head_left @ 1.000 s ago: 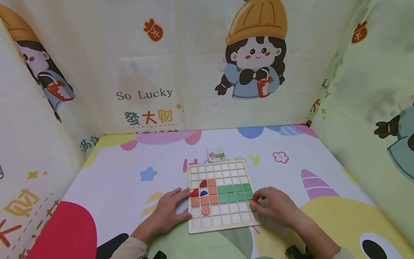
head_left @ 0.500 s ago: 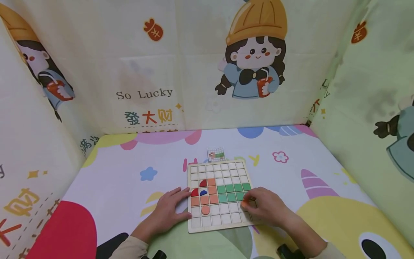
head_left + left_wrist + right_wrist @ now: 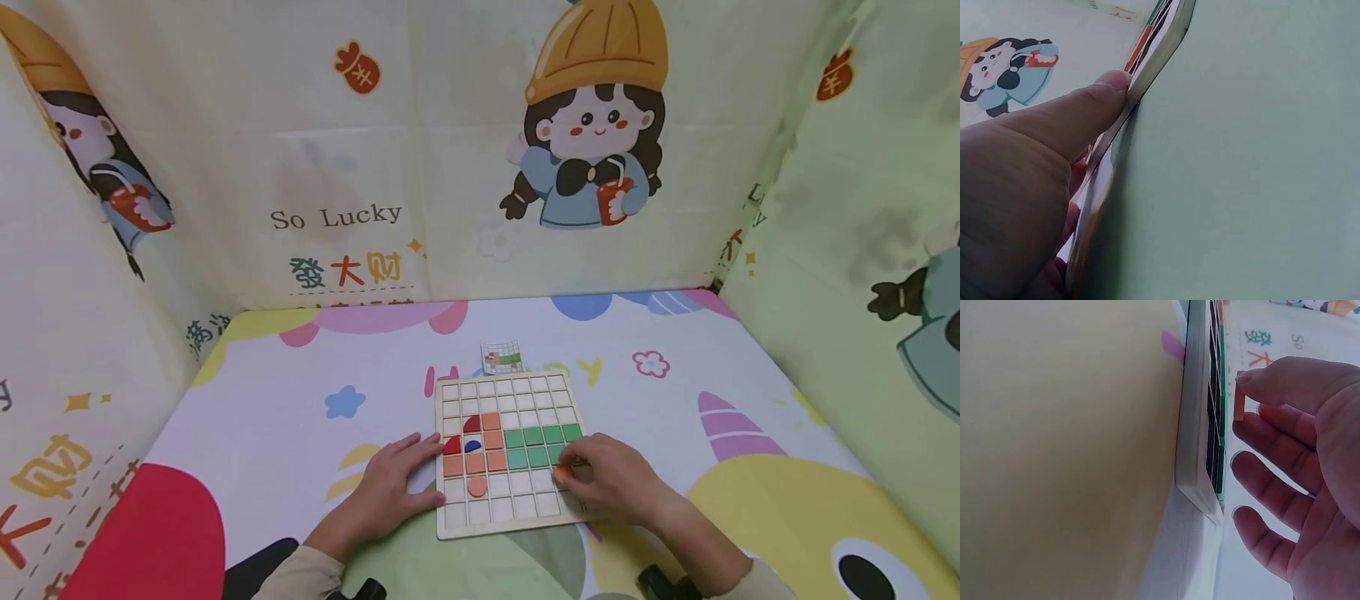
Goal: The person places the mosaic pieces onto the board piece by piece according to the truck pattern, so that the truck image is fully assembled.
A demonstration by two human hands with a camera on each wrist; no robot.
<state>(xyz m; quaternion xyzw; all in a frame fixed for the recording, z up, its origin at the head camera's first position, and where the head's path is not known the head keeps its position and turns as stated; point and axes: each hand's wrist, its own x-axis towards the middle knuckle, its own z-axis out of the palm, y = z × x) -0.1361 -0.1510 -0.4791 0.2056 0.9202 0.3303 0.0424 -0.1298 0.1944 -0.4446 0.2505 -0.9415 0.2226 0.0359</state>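
Note:
A light wooden board (image 3: 510, 530) with a grid of square cells lies on the table. My left hand (image 3: 386, 492) touches its left edge with fingers extended; in the left wrist view the thumb (image 3: 1094, 109) presses against the board's side. Between thumb and index finger, my right hand (image 3: 622, 483) pinches a small orange piece (image 3: 1239, 403) above the lower right cells. That piece appears edge-on, so its outline cannot be told. Green squares (image 3: 533, 437), orange squares (image 3: 495, 461), red quarter-circle pieces (image 3: 472, 426), a blue half-circle (image 3: 472, 447) and an orange disc (image 3: 477, 487) sit in the grid.
Just behind the board lies a small card (image 3: 502, 357) printed with a coloured grid picture. The table wears a patterned cloth (image 3: 405, 346), and printed curtains (image 3: 450, 167) enclose its back and sides.
My right hand has moved left with the orange piece, from the board's right edge to over the lower right cells. The left hand has stayed in place.

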